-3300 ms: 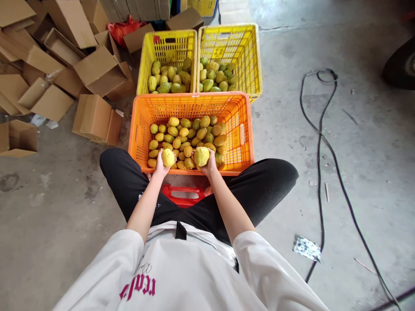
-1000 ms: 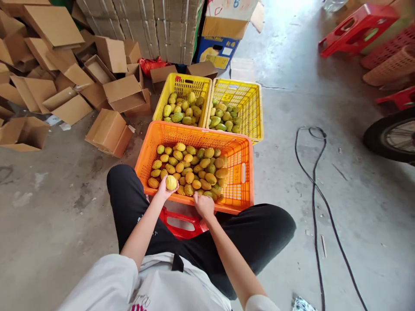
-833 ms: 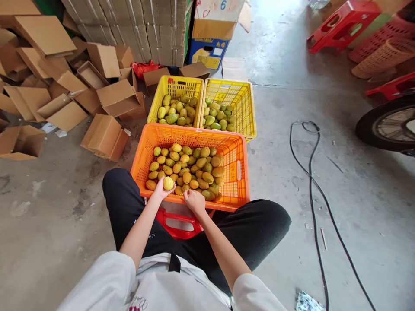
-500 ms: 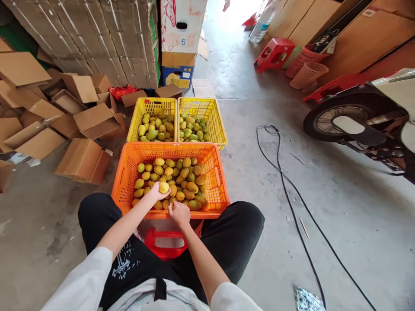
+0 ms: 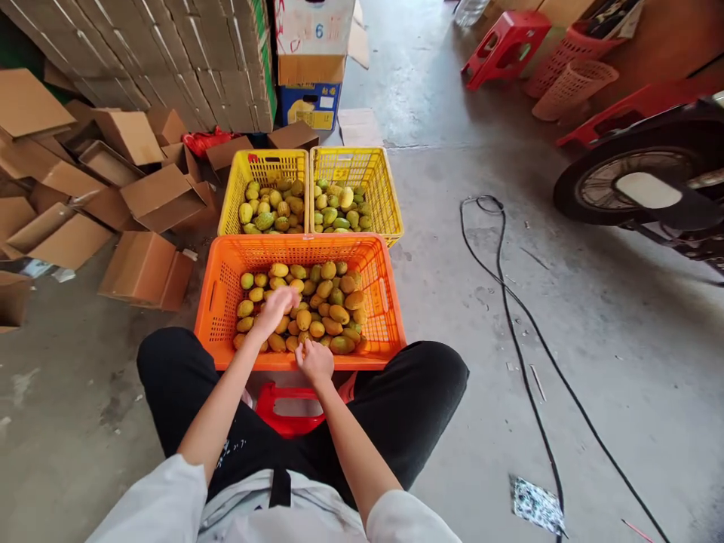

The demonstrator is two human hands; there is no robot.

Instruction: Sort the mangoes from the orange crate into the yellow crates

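An orange crate (image 5: 392, 302) between my knees holds many oval yellow-green fruits (image 5: 303, 320), whose exact kind I cannot tell. My left hand (image 5: 277, 308) hovers over these fruits, fingers stretched out and slightly blurred, with no fruit visible in it. At the crate's near rim is my right hand (image 5: 315, 360), its fingers curled; whatever they grip is hidden. Behind stand two yellow crates, the left one (image 5: 226, 197) and the right one (image 5: 390, 197), both with greener fruits. A bright yellow fruit (image 5: 346, 197) shows at the right yellow crate, in it or just above it.
Open cardboard boxes (image 5: 141, 264) are heaped at the left, before a tall carton stack (image 5: 215, 68). A black cable (image 5: 509, 302) loops across the floor on the right. Beyond are a motorbike wheel (image 5: 627, 185) and a red stool (image 5: 506, 47). Another red stool (image 5: 288, 392) is below me.
My left hand has let go of the yellow fruit, and a bright yellow fruit now shows at the right yellow crate. My right hand stays by the rim. The view has tilted slightly downward.
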